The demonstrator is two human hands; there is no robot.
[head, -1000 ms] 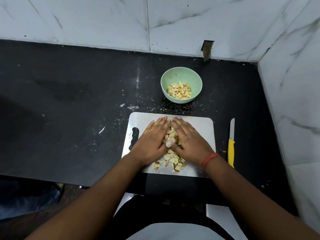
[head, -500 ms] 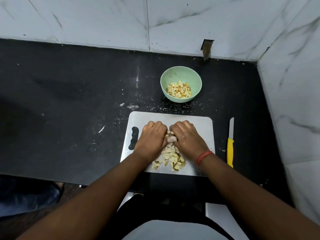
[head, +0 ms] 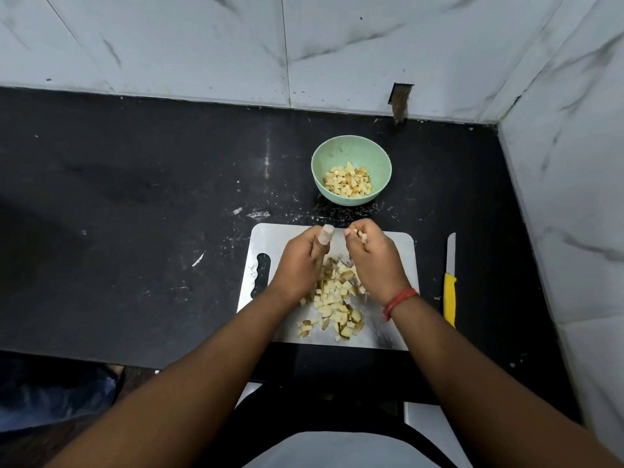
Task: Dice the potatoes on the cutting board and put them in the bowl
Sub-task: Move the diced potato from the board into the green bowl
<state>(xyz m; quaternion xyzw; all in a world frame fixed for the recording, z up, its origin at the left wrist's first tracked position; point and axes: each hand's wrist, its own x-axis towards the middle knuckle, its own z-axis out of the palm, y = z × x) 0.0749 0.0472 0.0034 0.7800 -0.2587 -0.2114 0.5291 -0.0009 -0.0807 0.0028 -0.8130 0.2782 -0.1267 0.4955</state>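
Green bowl (head: 351,153) already holds some dice, while both hands, left (head: 300,261) and right (head: 374,258), fingers curled around scooped pieces, hover above the board (head: 388,332), where a pile of dice (head: 332,298) waits.

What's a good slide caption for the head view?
Both hands, left and right, lift potato dice from the board toward the bowl; knife lies beside.

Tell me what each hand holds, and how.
Right hand grips potato cubes in curled fingers. Left hand is curled too; its contents are hidden.
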